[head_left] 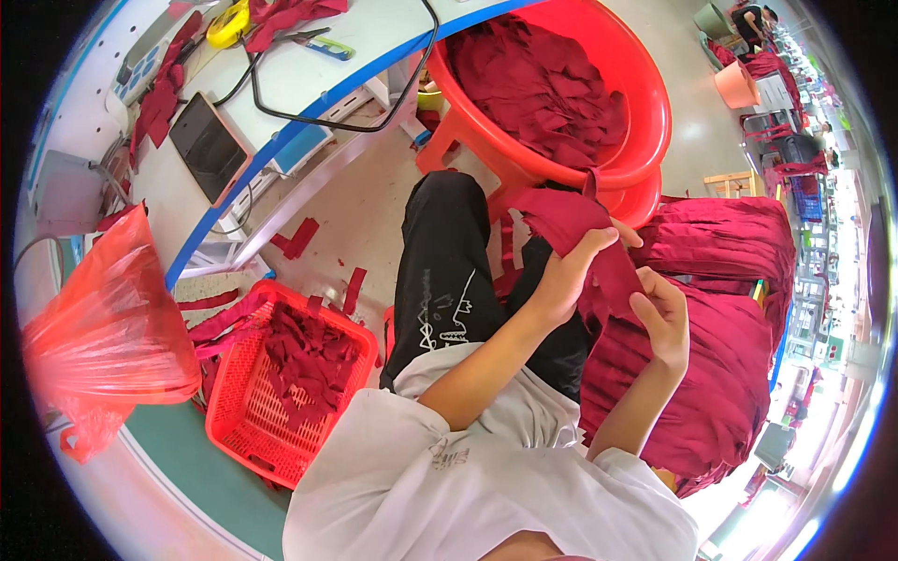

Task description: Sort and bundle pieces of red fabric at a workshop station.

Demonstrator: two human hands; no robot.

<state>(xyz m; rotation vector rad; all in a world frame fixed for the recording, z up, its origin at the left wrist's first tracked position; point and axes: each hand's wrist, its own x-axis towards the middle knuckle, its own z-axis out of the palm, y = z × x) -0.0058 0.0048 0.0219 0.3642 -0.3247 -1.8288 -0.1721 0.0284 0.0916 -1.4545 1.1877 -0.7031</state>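
A dark red strip of cloth (pixel 613 273) stretches between my two hands above my lap, right of the middle. My left hand (pixel 578 266) is closed on its left part, with the thumb lying over the top. Lower and to the right, my right hand (pixel 664 316) pinches the strip's edge between thumb and fingers. One end of the cloth hangs past my left hand toward a large red plastic basin (pixel 645 140). Inside the basin lies a heap of dark red cloth pieces (pixel 533 84).
Big bundles of dark red cloth (pixel 702 365) are stacked at my right. A red basket (pixel 243 411) with scraps and a red plastic bag (pixel 112 318) are at left. The blue-edged table (pixel 281 75) carries a tablet (pixel 210 140), thread snips (pixel 327 45) and a yellow tool (pixel 227 25).
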